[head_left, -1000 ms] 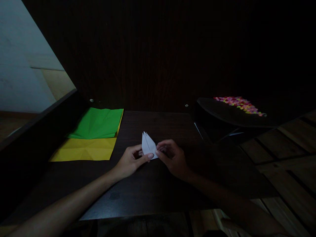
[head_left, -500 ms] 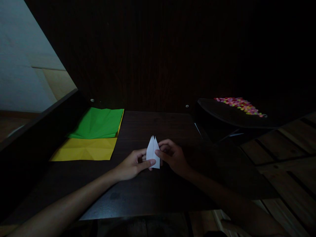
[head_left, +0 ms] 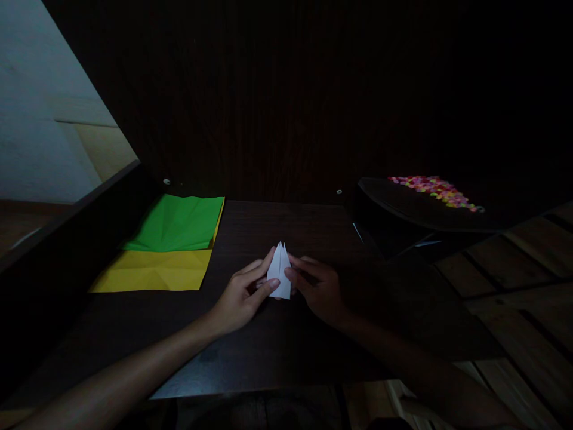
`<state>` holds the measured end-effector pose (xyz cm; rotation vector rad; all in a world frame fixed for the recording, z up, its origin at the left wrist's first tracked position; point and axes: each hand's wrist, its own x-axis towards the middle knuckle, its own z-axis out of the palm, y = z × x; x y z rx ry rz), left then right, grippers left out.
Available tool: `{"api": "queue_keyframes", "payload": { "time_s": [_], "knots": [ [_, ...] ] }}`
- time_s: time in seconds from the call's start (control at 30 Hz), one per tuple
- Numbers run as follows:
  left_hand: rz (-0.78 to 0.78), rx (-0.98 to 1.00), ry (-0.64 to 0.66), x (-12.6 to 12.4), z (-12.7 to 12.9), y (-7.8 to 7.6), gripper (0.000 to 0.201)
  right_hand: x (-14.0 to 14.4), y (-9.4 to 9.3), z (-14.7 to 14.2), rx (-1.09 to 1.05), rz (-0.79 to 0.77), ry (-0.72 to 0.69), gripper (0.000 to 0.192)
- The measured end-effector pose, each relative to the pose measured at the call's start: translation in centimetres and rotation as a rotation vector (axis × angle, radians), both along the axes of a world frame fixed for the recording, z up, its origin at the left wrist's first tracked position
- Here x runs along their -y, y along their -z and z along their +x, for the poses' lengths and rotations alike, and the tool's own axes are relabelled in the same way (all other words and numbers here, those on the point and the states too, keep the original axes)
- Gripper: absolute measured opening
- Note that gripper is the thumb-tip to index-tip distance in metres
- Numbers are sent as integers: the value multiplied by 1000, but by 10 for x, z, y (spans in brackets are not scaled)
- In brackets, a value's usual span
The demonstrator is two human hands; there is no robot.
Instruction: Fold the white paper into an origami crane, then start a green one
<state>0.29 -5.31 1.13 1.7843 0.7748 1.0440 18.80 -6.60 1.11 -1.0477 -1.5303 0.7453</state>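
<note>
A small folded white paper, narrow with two points at its far end, lies on the dark wooden table in the middle of the view. My left hand pinches its left side with thumb and fingers stretched along it. My right hand presses its right edge with the fingertips. Both hands rest on the tabletop, and the lower part of the paper is partly hidden by my fingers.
A green sheet lies over a yellow sheet at the table's far left. At the right, a dark tray carries several small colourful pieces. A dark wall stands behind, and a wooden floor shows on the right.
The white paper has turned from pointing far-left to pointing nearly straight away and shifted a little right. My fingers have stretched out along its sides.
</note>
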Motion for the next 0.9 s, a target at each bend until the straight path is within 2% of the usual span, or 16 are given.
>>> {"api": "queue_keyframes", "payload": {
  "time_s": [0.17,0.4,0.63,0.7,0.8,0.9],
  "knots": [
    [26,-51,-26,-2,-1,0,50,1,-5,0,108,64,-47,26],
    [-59,-13,-49,-2,0,1,43,1,-5,1,144,65,-88,29],
    [-421,145,-65,-1,3,-1,68,0,-3,0,151,-25,-70,27],
    [-508,167,-20,-3,2,-2,60,0,-2,-1,142,-27,-66,27],
    [-651,191,70,-9,0,-2,33,-1,1,-1,92,-65,-59,28],
    [-727,221,111,-12,-1,-1,25,-1,1,-2,-30,-185,-125,32]
  ]
}}
